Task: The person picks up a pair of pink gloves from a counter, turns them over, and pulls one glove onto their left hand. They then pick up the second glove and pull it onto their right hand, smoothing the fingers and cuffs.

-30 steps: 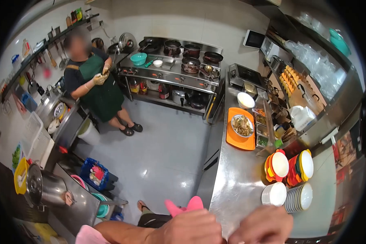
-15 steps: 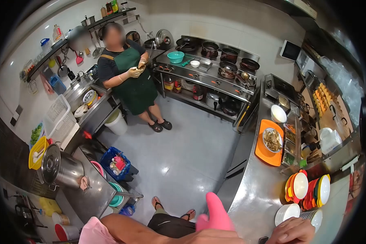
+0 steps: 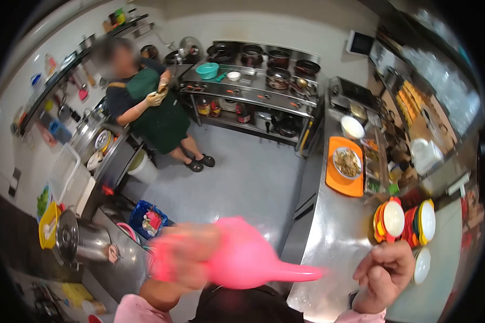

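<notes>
A glossy pink rubber glove bulges in front of my waist, its tapered end pointing right. My left hand, smeared by motion, is closed around the glove's left end. To the right, my right hand is raised over the edge of the steel counter. Its fingers are loosely bent and apart, with nothing visible in them. Stacked red and yellow-rimmed bowls stand just beyond this hand, and white bowls are beside it, partly hidden.
An orange tray holds a bowl of food on the right counter. Left are a large steel pot and a blue-lined bin. Ahead, a person in a green apron stands near the stove.
My left hand has swung left with the pink glove, which now shows stretched out sideways. My right hand has risen and its fingers have spread somewhat. The view has shifted right.
</notes>
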Demonstrator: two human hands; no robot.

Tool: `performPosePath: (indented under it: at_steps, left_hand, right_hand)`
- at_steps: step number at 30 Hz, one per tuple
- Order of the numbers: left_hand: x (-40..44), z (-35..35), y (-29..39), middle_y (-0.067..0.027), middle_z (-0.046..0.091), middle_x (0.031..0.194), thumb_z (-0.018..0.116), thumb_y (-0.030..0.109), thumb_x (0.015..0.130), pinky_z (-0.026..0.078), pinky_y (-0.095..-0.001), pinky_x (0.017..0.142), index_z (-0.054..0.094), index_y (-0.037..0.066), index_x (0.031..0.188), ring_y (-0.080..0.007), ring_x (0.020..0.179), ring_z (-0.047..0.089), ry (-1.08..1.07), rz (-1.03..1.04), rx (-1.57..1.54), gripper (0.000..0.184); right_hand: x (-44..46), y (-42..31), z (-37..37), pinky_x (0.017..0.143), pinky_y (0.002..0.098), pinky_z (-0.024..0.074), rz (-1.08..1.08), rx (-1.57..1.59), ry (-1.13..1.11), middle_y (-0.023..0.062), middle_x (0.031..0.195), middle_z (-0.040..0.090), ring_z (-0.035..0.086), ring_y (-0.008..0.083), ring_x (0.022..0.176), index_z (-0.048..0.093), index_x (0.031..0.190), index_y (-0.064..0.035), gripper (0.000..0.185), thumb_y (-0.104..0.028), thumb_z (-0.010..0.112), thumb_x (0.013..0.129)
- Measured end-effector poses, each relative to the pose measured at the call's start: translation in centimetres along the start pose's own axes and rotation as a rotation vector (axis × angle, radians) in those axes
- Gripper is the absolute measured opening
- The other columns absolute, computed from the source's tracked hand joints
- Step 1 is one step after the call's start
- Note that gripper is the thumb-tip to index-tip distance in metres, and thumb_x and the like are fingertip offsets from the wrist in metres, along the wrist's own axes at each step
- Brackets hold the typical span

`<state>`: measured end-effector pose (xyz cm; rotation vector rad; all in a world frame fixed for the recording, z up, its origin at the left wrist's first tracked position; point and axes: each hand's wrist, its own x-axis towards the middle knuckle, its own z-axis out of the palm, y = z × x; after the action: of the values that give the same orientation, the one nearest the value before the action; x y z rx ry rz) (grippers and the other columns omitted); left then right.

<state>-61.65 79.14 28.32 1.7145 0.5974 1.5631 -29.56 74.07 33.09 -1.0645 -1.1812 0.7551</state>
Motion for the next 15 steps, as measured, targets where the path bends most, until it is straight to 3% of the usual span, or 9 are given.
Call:
performPosePath:
  at_steps: [2,3,5,8,10,12,15]
  left_hand:
    - [1.0,-0.4,3.1,0.0048,0.031,0.052,0.027,0.046,0.113,0.021,-0.0315,0.044,0.039,0.015,0.075,-0.0113,0.043,0.02,0.21,0.107,-0.332,0.05]
    - [1.4,-1.3,4.5,0.006,0.029,0.049,0.021,0.05,0.114,0.017,-0.0309,0.042,0.035,0.017,0.072,-0.0097,0.04,0.014,0.266,0.174,-0.423,0.055]
    - [1.3,-4.5,6.1,0.005,0.032,0.049,0.021,0.05,0.114,0.019,-0.031,0.04,0.036,0.016,0.074,-0.01,0.038,0.016,0.251,0.245,-0.412,0.055]
    - [1.3,-7.8,5.1,0.0049,0.025,0.05,0.024,0.048,0.115,0.019,-0.0279,0.041,0.033,0.019,0.071,-0.0094,0.039,0.014,0.591,0.204,-0.425,0.053]
    - [2.0,-9.8,3.5,0.0033,0.029,0.053,0.028,0.044,0.113,0.022,-0.0281,0.044,0.036,0.017,0.074,-0.0108,0.042,0.019,0.823,0.158,-0.442,0.048]
    - [2.4,-11.4,3.2,0.0017,0.033,0.057,0.033,0.039,0.111,0.025,-0.0283,0.046,0.04,0.015,0.077,-0.0121,0.046,0.024,0.89,0.152,-0.402,0.043]
    - [2.1,-13.1,5.9,-0.0007,0.039,0.062,0.04,0.033,0.108,0.03,-0.0286,0.051,0.045,0.012,0.081,-0.0142,0.051,0.032,0.82,0.219,-0.241,0.035]
  right_hand:
    - [0.4,0.4,-1.9,0.053,0.0233,0.0483,0.06,0.098,-0.183,0.0091,0.085,0.072,0.069,0.0123,0.066,0.065,0.114,0.0032,0.026,-0.013,0.072,0.096]
    - [0.7,0.8,-2.2,0.053,0.0229,0.0479,0.071,0.103,-0.205,0.0111,0.084,0.07,0.07,0.0154,0.07,0.064,0.112,0.0054,0.025,-0.013,0.069,0.096]
    - [1.0,1.5,-2.4,0.053,0.0233,0.0478,0.107,0.095,-0.201,0.0105,0.084,0.07,0.07,0.0156,0.071,0.063,0.114,0.0055,0.025,-0.012,0.069,0.097]
    - [0.6,2.0,-1.1,0.056,0.0238,0.0486,0.141,0.086,-0.255,0.0103,0.084,0.07,0.07,0.0158,0.073,0.065,0.114,0.0053,0.022,-0.007,0.067,0.096]
    - [0.5,2.5,-0.1,0.058,0.0236,0.0494,0.101,0.075,-0.328,0.0101,0.084,0.07,0.07,0.0153,0.073,0.066,0.113,0.005,0.02,-0.004,0.067,0.096]
    - [0.7,2.8,0.5,0.063,0.024,0.0508,0.104,0.08,-0.366,0.0096,0.084,0.07,0.07,0.0149,0.074,0.068,0.113,0.0049,0.019,0.0,0.066,0.094]
    - [0.3,3.8,0.5,0.062,0.0237,0.0504,0.134,0.062,-0.358,0.0093,0.084,0.071,0.07,0.014,0.074,0.067,0.113,0.0051,0.02,0.001,0.065,0.094]
